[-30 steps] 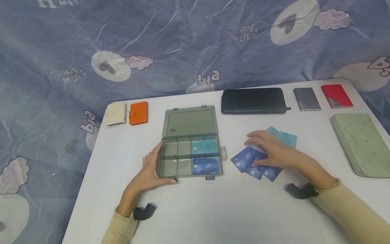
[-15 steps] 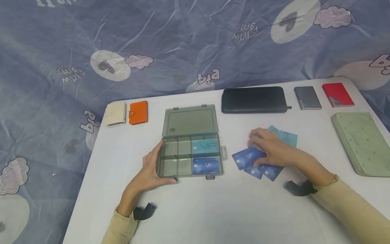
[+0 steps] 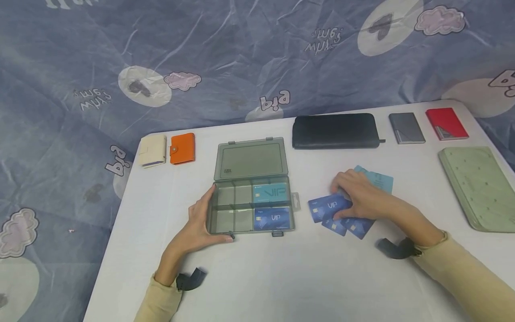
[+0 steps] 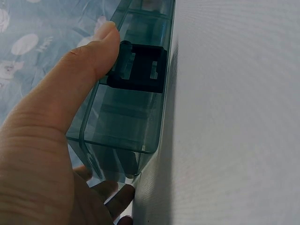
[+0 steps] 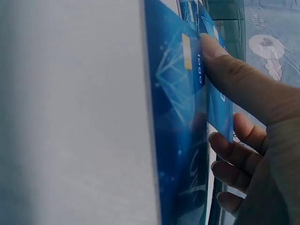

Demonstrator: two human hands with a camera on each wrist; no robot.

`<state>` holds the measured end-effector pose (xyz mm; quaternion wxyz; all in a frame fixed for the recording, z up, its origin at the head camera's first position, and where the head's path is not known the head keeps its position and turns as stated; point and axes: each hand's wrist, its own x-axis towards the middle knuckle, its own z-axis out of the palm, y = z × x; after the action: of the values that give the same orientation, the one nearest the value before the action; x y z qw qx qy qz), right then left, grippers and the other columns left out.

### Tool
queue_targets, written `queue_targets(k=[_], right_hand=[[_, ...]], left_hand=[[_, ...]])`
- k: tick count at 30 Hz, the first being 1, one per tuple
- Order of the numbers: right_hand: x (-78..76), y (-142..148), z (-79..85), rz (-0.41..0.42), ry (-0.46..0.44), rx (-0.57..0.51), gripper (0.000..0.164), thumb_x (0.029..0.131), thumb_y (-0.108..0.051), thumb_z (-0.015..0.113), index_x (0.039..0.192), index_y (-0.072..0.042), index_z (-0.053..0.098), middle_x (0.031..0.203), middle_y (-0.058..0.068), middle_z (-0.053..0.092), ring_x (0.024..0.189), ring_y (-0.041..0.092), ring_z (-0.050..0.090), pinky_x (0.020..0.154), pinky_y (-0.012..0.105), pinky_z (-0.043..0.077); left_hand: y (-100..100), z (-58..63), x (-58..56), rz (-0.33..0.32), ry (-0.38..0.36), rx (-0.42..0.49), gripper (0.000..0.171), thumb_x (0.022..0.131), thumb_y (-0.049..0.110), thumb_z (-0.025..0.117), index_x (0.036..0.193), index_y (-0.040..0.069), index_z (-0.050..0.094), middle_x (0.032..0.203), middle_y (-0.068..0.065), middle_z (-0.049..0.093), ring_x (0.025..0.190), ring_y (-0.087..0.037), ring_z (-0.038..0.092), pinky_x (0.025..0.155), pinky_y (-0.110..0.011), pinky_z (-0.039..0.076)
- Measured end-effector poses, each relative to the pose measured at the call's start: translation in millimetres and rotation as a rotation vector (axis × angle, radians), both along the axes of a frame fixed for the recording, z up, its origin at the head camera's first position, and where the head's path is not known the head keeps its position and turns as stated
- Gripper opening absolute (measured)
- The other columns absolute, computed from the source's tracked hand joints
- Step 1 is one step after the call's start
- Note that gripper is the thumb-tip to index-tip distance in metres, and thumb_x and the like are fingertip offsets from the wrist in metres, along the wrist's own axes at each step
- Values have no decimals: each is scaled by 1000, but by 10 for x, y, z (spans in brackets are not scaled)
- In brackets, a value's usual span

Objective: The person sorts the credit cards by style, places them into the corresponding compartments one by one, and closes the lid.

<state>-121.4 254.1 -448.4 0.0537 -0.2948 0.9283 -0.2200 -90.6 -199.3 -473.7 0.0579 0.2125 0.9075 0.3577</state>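
A translucent green compartment box (image 3: 243,219) lies with its lid (image 3: 252,158) folded back. My left hand (image 3: 198,226) grips its front left corner; in the left wrist view the thumb presses by the dark latch (image 4: 140,68), fingers at the side wall. In the box's right compartments lie a teal VIP card (image 3: 270,193) and a blue VIP card (image 3: 272,219). Right of the box, my right hand (image 3: 360,194) pinches the top blue card (image 3: 323,206) between thumb and fingers. More blue cards (image 3: 359,227) lie fanned beneath it. Teal cards (image 3: 381,181) are partly hidden behind the hand.
Along the back stand a cream card holder (image 3: 153,150), an orange card holder (image 3: 183,148), a black zip wallet (image 3: 335,132), a grey card case (image 3: 406,128) and a red card case (image 3: 447,124). A pale green padded slab (image 3: 479,190) lies at the right edge.
The right hand's fingers have drawn in toward the thumb around the top blue card, which has turned straighter and shifted slightly right. The left hand has stayed on the box.
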Motion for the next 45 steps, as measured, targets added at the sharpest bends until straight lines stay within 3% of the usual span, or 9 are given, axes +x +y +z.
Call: queue_targets(k=[5,14,23,27,36,41,45], right_hand=[[38,-7,21,-27,-48,42,62,58,-41,86,106,-20,51,85,-9,50,81,10,39,73,31,32],[50,17,0,12,-91,25,66,66,-38,82,121,-26,46,104,-12,53,94,7,43,80,35,35],[6,43,-36,39,-50,-25,60,68,-29,81,118,-24,48,103,-13,52,93,8,44,78,35,38],[4,-1,31,18,-30,-74,59,67,-30,82,116,-24,50,105,-15,52,94,5,44,78,33,42],[61,-560,287,99,15,-143,55,69,-45,78,114,-28,52,116,-15,49,109,8,39,91,40,34],[106,-1022,296,180,67,-199,57,70,-49,76,115,-21,54,120,-5,49,115,15,38,93,41,31],[147,-1242,233,187,92,-192,58,70,-54,74,114,-21,56,119,-6,49,117,15,38,92,40,29]], left_hand=[[4,6,1,-1,3,3,131,54,59,81,150,17,2,156,-2,11,137,-21,18,99,-47,14],[3,7,1,-2,-2,3,131,54,58,82,150,18,2,156,-2,10,137,-21,18,98,-48,14],[3,17,-2,-5,0,-2,131,54,58,82,150,19,1,156,-1,10,137,-22,19,99,-48,13],[2,15,-1,-3,-2,-5,132,54,58,82,150,19,1,156,-1,10,137,-22,19,98,-47,14],[-21,16,-1,2,4,0,132,54,58,82,150,20,1,156,0,10,137,-21,19,99,-47,13],[-21,20,7,8,-9,6,131,54,57,83,150,21,1,156,0,10,136,-22,19,98,-47,13],[-3,15,4,6,-20,-2,131,54,59,82,150,21,1,156,1,9,136,-21,19,98,-47,14]])
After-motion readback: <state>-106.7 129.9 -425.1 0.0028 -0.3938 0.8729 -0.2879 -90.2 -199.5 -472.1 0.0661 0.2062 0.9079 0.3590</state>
